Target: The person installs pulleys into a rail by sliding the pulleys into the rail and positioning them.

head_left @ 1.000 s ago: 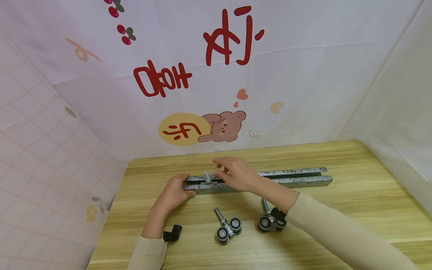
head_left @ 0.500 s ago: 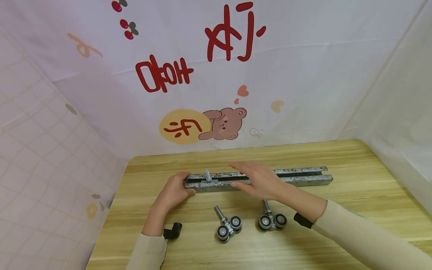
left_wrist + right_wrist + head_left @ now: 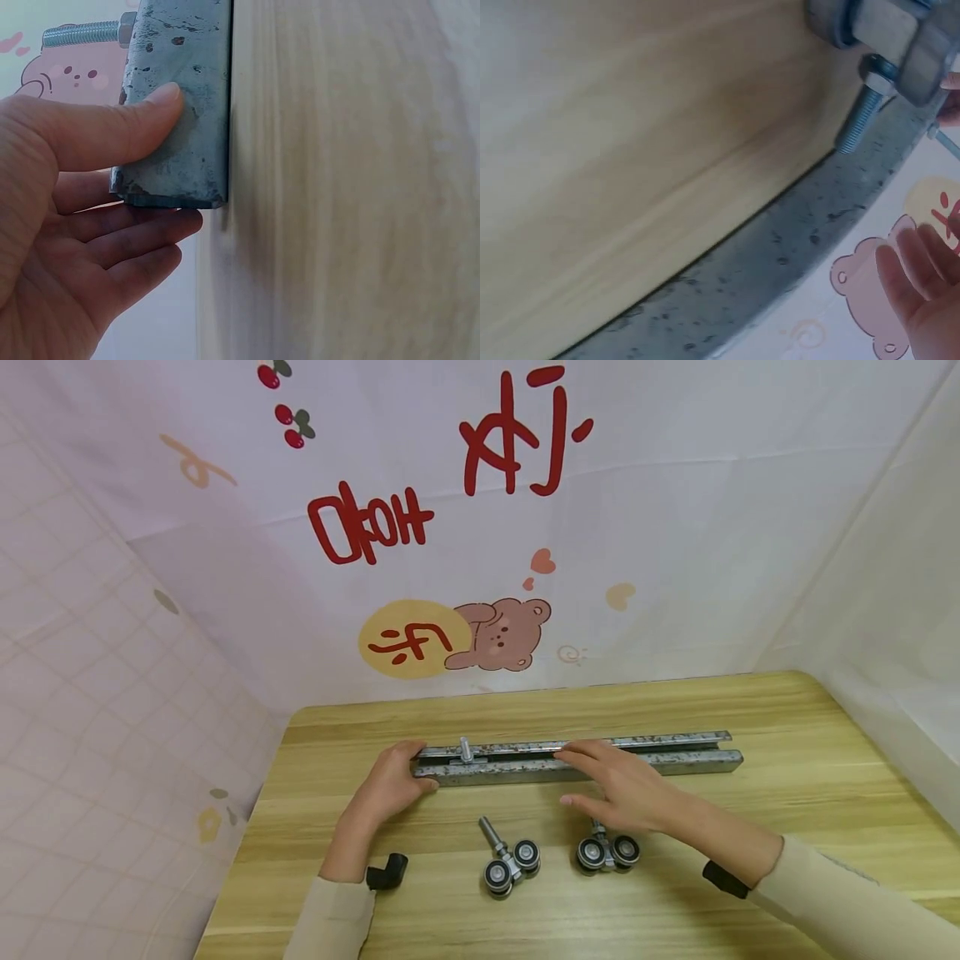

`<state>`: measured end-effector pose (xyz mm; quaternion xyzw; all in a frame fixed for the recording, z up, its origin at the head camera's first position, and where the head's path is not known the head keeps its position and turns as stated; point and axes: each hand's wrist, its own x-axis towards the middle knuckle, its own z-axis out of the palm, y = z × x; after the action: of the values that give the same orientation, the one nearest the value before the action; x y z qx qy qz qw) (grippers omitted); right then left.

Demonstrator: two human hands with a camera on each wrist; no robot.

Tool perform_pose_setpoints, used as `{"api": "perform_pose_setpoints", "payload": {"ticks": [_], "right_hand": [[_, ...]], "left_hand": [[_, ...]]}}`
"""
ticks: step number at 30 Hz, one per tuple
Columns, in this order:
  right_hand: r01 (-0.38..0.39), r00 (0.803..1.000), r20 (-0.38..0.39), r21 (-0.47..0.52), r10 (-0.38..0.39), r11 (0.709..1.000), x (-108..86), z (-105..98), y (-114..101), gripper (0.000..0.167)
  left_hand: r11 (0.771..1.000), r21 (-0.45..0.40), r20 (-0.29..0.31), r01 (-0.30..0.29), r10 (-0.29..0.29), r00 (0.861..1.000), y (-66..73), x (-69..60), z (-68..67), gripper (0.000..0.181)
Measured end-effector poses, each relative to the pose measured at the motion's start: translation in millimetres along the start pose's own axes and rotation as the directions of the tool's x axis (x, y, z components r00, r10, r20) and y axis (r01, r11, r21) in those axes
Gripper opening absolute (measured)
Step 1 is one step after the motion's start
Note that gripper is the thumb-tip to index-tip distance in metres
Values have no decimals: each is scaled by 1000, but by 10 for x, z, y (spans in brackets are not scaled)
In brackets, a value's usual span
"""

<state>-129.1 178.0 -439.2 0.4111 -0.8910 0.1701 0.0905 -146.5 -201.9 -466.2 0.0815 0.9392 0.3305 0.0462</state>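
Observation:
A long metal C-channel rail point(image 3: 517, 770), scuffed and slotted along its top, lies across the table. My left hand point(image 3: 390, 785) grips its left end, with the thumb point(image 3: 142, 131) on the near side face. A threaded bolt with a nut point(image 3: 465, 750) stands up from the slot close to that hand. My right hand point(image 3: 626, 789) hovers over the rail's middle and near edge, fingers extended, holding nothing. Below it is a twin-wheel roller with a threaded stem point(image 3: 606, 853), the stem partly hidden by the hand. A second such roller point(image 3: 510, 867) lies to its left.
The wooden table point(image 3: 337, 922) meets a white printed cloth backdrop point(image 3: 675, 552) along its far edge. Cloth walls also stand at the left and right. A black wrist-worn piece point(image 3: 386, 872) sits at the left wrist.
My right hand has moved rightward along the rail, away from the upright bolt, its fingers straightening. The left hand stays at the rail's end, and the bolt and rollers keep their places.

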Motion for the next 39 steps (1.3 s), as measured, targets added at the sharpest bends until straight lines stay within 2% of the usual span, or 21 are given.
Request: {"api": "perform_pose_setpoints", "payload": {"ticks": [7, 14, 19, 25, 35, 39], "right_hand": [[12, 999, 42, -20, -11, 1000, -134, 115, 74, 45], [13, 999, 54, -55, -10, 998, -187, 184, 155, 39], [-37, 996, 85, -52, 41, 998, -179, 207, 196, 37], [-106, 983, 148, -24, 108, 994, -150, 218, 232, 34], [-164, 965, 211, 32, 154, 986, -105, 247, 300, 25], [-209, 952, 243, 67, 188, 975, -81, 249, 308, 23]], "left_hand": [[1000, -3, 3, 5, -5, 1000, -10, 16, -2, 71], [1000, -4, 3, 9, -9, 1000, -3, 26, 5, 71], [1000, -4, 2, 9, -9, 1000, 0, 36, 4, 71], [1000, -8, -4, 12, -12, 1000, 0, 43, 7, 70], [1000, -9, 1, 19, -19, 1000, 8, 73, 4, 70], [1000, -7, 1, 24, -24, 1000, 7, 85, 1, 70]]}}
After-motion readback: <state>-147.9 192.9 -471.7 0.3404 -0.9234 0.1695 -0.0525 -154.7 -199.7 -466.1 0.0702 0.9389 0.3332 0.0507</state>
